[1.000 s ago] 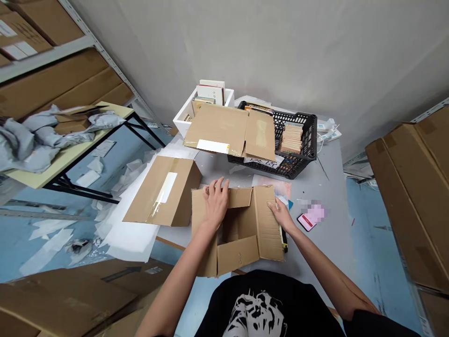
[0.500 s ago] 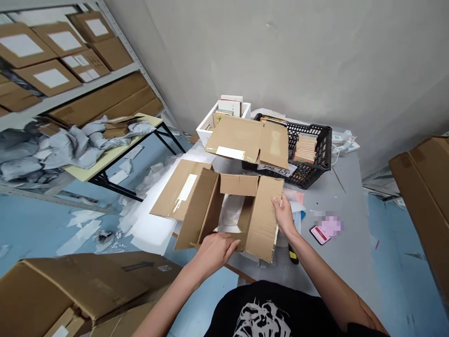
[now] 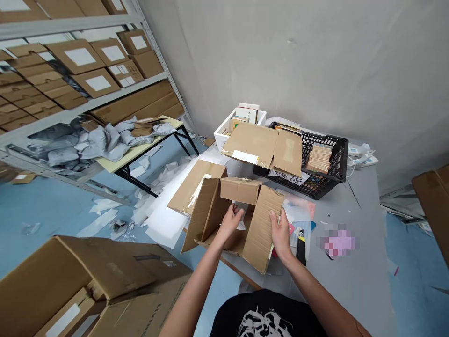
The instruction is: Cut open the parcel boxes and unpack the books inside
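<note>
An open cardboard box (image 3: 266, 224) sits at the near edge of the grey table, its flaps spread and its opening facing me. My right hand (image 3: 279, 231) grips the box's right flap, thumb on the inner face and fingers behind. My left hand (image 3: 231, 220) reaches into the opening, fingers pinched on a thin white sheet (image 3: 242, 225) that lies inside. Most of that sheet is hidden by the hand and box walls. Beside the right hand lies a black and yellow cutter (image 3: 300, 247).
Behind the box are a flattened carton (image 3: 250, 140), a black crate (image 3: 338, 164) of books and a white bin (image 3: 220, 135). A large carton (image 3: 122, 262) stands at lower left. Left are a side table (image 3: 140, 149) with grey parcels and a shelf (image 3: 150, 77) of boxes.
My left hand has gone from the box's near edge into its opening and pinches the white sheet. My right hand stays on the flap. The view has swung left.
</note>
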The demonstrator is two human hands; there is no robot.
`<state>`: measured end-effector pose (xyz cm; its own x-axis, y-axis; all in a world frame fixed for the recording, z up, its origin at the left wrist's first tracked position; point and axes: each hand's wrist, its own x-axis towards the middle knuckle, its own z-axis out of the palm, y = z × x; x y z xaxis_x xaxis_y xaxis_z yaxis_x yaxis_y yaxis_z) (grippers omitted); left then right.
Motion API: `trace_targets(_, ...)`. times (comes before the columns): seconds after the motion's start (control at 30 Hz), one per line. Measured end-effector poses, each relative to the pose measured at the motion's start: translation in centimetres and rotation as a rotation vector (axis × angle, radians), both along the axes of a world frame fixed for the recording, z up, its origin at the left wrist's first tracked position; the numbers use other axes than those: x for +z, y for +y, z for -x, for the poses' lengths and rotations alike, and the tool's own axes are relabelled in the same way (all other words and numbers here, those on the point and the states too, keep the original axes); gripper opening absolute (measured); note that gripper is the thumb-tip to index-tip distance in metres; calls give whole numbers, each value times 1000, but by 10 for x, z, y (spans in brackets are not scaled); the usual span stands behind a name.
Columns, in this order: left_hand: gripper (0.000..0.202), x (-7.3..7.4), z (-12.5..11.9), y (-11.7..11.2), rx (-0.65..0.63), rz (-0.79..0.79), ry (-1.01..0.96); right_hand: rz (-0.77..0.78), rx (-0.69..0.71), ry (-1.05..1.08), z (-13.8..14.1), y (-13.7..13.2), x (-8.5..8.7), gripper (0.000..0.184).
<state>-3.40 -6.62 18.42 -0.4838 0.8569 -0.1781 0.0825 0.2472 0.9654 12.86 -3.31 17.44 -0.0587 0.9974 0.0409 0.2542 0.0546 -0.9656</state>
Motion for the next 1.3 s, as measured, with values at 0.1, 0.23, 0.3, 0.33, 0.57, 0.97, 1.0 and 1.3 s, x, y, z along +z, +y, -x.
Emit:
trace_targets(0.1, 35, 7, -2, 15, 207, -110, -389, -37, -25, -77, 0, -9, -3, 44)
trace_targets(0.23, 41, 33, -7, 6, 404, -271, -575, -83, -49, -170, -5, -22, -1, 47)
trace_targets(0.3, 44, 48, -5, -3, 437, -313, -566, -161, 9, -182, -9, -28, 4, 44)
trace_targets(0.33, 45, 54, -3, -8, 458, -321, -545, -217, 59, -187, -12, -31, 7, 41)
trace_targets(0.57, 43, 37, 34, -67, 555, -134, -394, -477, 494, -338, -21, -58, 0, 57)
trace_targets(0.97, 40, -55, 133, -118, 695, 300, 174, -212, 985, -845, 64, -107, -32, 73)
trace_targets(1.0, 48, -57, 136, -117, 695, 366, 289, -201, 1006, -849, 67, -108, -42, 73)
trace_targets(1.3, 53, -26, 159, -74, 72, 723, 924, -41, 1078, -798, 70, -106, -90, 68)
